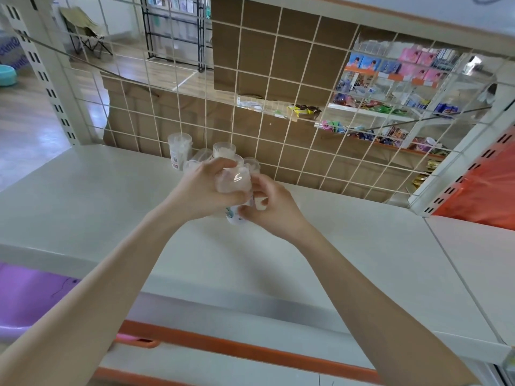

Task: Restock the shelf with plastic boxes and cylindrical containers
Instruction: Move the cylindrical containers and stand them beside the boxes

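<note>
Both hands meet over the white shelf on one clear cylindrical container with white contents. My left hand grips its upper part from the left. My right hand pinches its lower labelled end from the right. Behind my hands, several more clear cylindrical containers stand upright against the wire grid back; some are partly hidden by my fingers. No plastic boxes are in view.
A white wire grid with brown cardboard behind it closes the shelf's back. An upper shelf overhangs. A purple bin sits lower left. An orange bag lies at right. Stocked shelves show beyond the grid.
</note>
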Demonstrator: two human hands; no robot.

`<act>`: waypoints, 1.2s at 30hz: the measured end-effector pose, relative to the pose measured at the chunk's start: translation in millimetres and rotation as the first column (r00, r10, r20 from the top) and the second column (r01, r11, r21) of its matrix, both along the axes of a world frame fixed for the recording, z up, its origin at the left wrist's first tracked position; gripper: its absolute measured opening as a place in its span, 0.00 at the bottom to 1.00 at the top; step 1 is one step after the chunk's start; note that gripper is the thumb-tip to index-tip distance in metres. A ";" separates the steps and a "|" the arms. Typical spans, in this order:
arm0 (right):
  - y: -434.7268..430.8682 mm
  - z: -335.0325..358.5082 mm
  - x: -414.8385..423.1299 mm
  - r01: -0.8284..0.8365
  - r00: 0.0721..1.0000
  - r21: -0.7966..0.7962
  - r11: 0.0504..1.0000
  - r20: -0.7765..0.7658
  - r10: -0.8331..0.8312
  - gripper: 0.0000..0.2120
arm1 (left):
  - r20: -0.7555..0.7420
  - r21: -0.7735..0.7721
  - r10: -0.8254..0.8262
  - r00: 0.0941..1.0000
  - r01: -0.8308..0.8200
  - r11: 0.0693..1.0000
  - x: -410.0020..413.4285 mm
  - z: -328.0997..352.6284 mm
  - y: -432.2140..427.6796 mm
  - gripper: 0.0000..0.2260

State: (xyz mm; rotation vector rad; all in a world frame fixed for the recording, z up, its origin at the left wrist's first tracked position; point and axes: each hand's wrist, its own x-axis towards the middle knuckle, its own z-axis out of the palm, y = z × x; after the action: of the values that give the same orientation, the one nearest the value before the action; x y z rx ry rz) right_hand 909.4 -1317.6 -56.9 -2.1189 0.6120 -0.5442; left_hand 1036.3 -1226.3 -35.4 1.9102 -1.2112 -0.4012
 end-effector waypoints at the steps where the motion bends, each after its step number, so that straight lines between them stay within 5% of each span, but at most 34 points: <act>1: -3.1 0.9 -3.7 0.006 1.000 -0.071 0.997 -0.023 -0.008 0.25 | -0.007 -0.010 0.011 1.000 -0.011 1.000 0.1 -3.3 -1.2 0.30; 7: -40.7 0.6 -30.3 0.243 0.965 -0.190 0.951 -0.053 -0.257 0.22 | 0.047 -0.007 0.150 0.988 -0.150 0.989 -4.5 -30.0 -8.4 0.29; 14: -49.5 -28.5 -35.5 0.254 0.929 -0.105 0.962 -0.252 -0.272 0.30 | -0.025 -0.003 0.199 0.980 -0.199 0.980 -16.6 -60.0 -15.0 0.29; 25: -43.7 -35.5 -41.5 0.316 0.930 -0.163 0.935 -0.144 -0.339 0.26 | -0.046 0.051 0.204 0.978 -0.202 0.978 -36.4 -72.5 -13.3 0.31; 36: -44.8 -13.5 -199.5 0.396 0.912 -0.152 0.906 -0.051 -0.407 0.25 | 0.013 -0.016 0.130 0.991 -0.130 0.991 -162.9 -51.0 -35.7 0.29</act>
State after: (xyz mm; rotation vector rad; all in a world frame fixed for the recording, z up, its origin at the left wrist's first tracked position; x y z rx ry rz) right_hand 709.9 -1362.4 -70.4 -2.1599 1.1017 -0.7473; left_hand 873.4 -1262.0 -86.4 1.9691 -1.0878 -0.3090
